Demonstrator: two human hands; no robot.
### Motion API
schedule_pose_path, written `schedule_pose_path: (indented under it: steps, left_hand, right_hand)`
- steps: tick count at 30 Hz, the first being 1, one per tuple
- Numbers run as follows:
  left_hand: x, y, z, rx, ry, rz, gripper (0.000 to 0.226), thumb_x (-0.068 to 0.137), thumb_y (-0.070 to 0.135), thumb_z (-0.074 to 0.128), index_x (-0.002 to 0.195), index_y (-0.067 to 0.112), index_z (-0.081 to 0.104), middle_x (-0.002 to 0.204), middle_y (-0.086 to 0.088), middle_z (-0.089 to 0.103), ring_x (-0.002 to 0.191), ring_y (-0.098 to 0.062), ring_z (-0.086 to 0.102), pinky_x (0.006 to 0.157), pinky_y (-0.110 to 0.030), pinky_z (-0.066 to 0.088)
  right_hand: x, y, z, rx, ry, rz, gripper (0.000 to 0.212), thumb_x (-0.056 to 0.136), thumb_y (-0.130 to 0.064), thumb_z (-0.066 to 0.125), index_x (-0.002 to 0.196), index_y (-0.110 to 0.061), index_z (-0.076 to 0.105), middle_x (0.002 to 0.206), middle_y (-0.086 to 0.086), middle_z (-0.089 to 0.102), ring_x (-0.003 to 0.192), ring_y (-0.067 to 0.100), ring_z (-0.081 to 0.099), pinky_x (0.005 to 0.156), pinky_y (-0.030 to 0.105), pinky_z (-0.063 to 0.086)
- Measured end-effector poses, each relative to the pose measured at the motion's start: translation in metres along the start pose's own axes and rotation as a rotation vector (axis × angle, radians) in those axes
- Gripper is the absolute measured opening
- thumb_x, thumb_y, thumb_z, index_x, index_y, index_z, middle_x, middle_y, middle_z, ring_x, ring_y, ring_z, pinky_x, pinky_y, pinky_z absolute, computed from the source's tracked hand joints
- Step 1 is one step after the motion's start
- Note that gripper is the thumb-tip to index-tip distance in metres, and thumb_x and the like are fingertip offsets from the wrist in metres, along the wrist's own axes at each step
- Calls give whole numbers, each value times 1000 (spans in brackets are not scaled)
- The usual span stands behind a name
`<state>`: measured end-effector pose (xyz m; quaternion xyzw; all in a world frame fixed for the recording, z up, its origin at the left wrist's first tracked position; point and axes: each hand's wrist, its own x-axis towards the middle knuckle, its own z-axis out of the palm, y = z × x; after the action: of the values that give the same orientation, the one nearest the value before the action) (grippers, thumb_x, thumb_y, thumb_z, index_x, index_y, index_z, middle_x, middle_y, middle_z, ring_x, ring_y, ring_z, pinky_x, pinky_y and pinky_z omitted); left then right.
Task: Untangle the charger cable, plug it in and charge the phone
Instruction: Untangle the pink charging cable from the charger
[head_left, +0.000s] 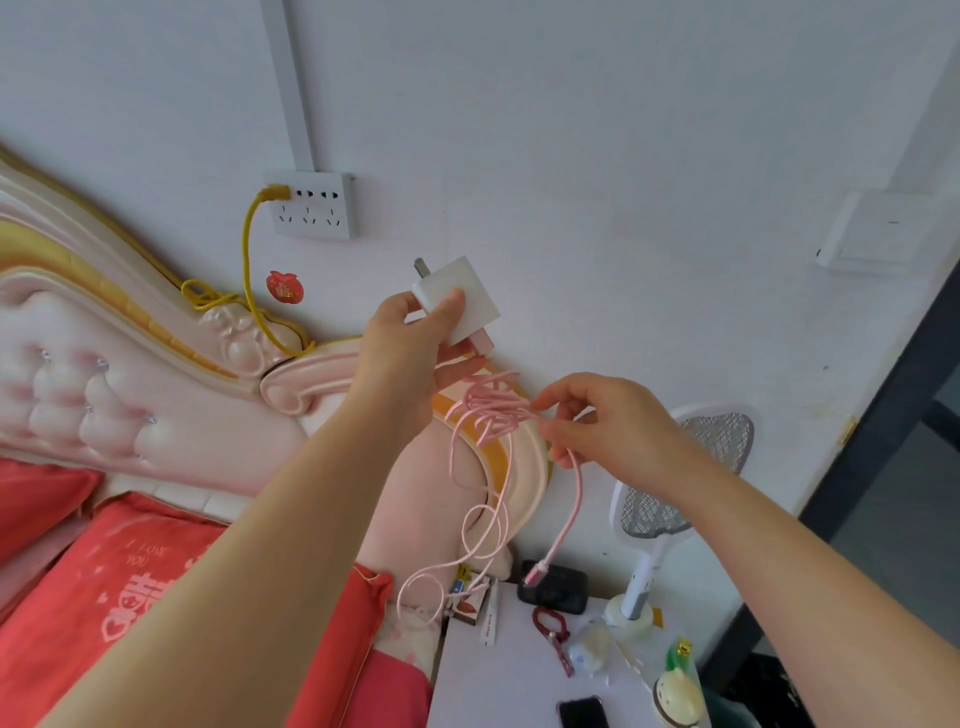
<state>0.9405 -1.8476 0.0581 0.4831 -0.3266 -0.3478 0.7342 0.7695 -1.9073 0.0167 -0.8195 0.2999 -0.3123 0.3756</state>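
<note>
White wall (571, 130) backs a pink padded headboard (130, 374), where a wall socket (317, 208) already takes 1 yellow cord (248, 260). Left hand (410, 343) is raised below the socket, fingers clamped on a white charger (460, 293), prongs pointing up toward the wall. Pink cable (488, 415) runs from the charger's lower end into a knot between the 2 hands. Right hand (608, 426) pinches strands at the knot's edge; loose loops hang down, the free plug (535, 574) dangling over a white bench (498, 686). Phone (583, 713) lies on the bench at the frame's bottom edge, near 2 mosquito rackets (654, 514).
</note>
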Motion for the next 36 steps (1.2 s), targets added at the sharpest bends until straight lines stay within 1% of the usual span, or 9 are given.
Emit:
schedule_pose_path:
  steps: [3, 8, 12, 16, 19, 24, 28, 32, 36]
  left_hand:
    - [1, 0, 0, -17, -3, -6, 31, 90, 18, 57, 115, 1, 49, 86, -10, 61, 67, -23, 66, 64, -37, 60]
    - [3, -1, -1, 7, 8, -10, 33, 90, 18, 58, 117, 1, 49, 88, -11, 62, 69, -24, 67, 61, -36, 59]
    - [5, -1, -1, 1, 2, -12, 33, 90, 18, 57, 117, 0, 48, 87, -11, 61, 68, -24, 67, 63, -38, 60]
    - [4, -2, 2, 20, -6, -14, 27, 90, 17, 57, 112, 2, 50, 86, -10, 62, 67, -23, 67, 64, -39, 60]
    - [4, -3, 2, 31, -5, -10, 26, 90, 17, 58, 111, 4, 50, 87, -10, 63, 66, -22, 68, 63, -38, 60]
    - [6, -6, -1, 36, 0, -10, 12, 89, 16, 59, 98, 10, 53, 81, -9, 64, 62, -21, 68, 60, -37, 60]
    - [7, -6, -5, 33, 16, -14, 24, 89, 17, 59, 109, 5, 51, 85, -10, 63, 64, -22, 69, 56, -33, 58]
    - [8, -6, -8, 27, 41, -12, 33, 89, 18, 58, 116, 1, 49, 90, -11, 62, 70, -25, 68, 59, -36, 59]
    - [8, -2, -11, 3, 61, -4, 35, 90, 18, 58, 118, -1, 48, 89, -10, 61, 67, -23, 68, 62, -36, 60]
  right_hand:
    - [0, 5, 5, 92, -48, 45, 16, 82, -14, 65, 84, -30, 63, 53, -10, 63, 58, 14, 67, 63, 29, 59]
    - [-3, 8, 10, 317, -107, 78, 23, 83, -12, 64, 82, -34, 67, 55, -13, 63, 61, 11, 67, 61, 22, 57]
    - [-2, 6, 8, 404, -126, 53, 19, 79, -12, 68, 77, -31, 71, 59, -11, 63, 63, 12, 68, 62, 22, 57]
    - [1, 3, 8, 320, -79, 43, 13, 76, -10, 71, 71, -21, 65, 60, -4, 68, 60, 14, 66, 62, 27, 58]
    - [1, 1, 9, 181, 21, 3, 14, 74, -14, 73, 69, -21, 61, 60, -2, 69, 57, 18, 67, 61, 31, 57]
    - [-4, -3, 11, 153, 119, -115, 18, 78, -13, 68, 70, -26, 57, 67, -3, 63, 53, 16, 66, 44, 19, 48]
    - [-4, -3, 10, 269, 4, -65, 22, 83, -8, 62, 74, -28, 60, 66, -5, 59, 47, 11, 57, 46, 22, 46]
    - [-6, 1, 5, 516, -80, 52, 22, 84, 1, 56, 78, -19, 62, 60, -8, 61, 53, 5, 57, 46, 18, 47]
    - [-10, 3, -1, 596, -140, 63, 26, 82, 5, 56, 73, -18, 64, 70, -4, 64, 60, 5, 61, 49, 18, 50]
